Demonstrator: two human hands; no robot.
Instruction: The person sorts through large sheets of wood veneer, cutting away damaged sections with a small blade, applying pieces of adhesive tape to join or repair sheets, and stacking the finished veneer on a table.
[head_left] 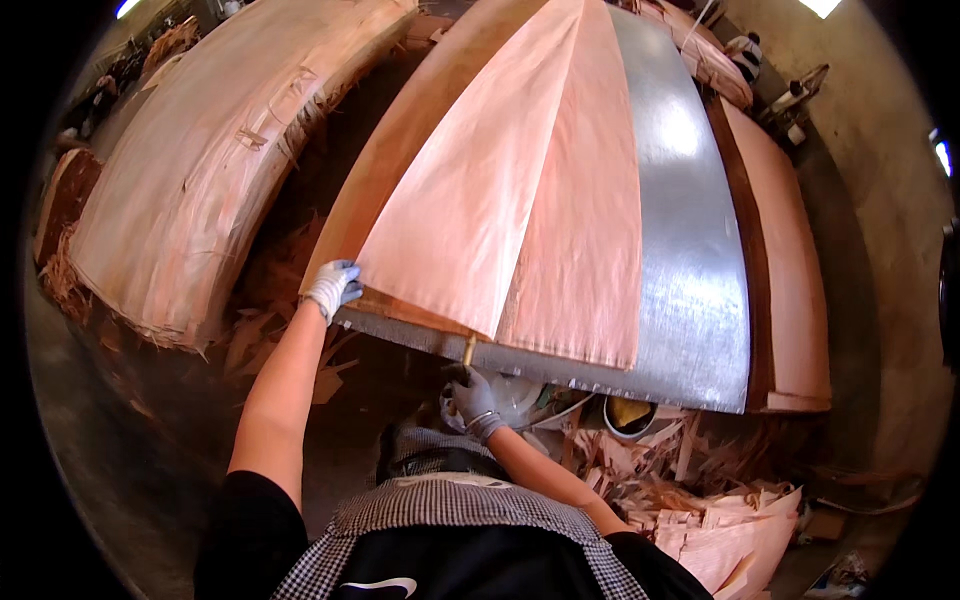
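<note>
A tall veneer stack point(200, 160) fills the left side, with scraps point(290, 340) on the floor beside it. The gloved left hand point(333, 287) rests on the near left corner of the bench point(690, 300), a metal-topped table, its grip closed on the corner of a thin veneer sheet point(470, 210) that lies slantwise across the bench's left half. A second sheet point(585, 220) lies just beside it, overlapping at the top and reaching the near edge. Below the near edge, the gloved right hand point(472, 398) has its grip clamped on a small stick point(469, 350) that points up to the sheets' underside. Right of the bare metal strip, a dark board point(745, 230) and another veneer pile point(795, 270) run along the bench's right edge. Veneer offcuts point(720, 530) are heaped on the floor at lower right.
</note>
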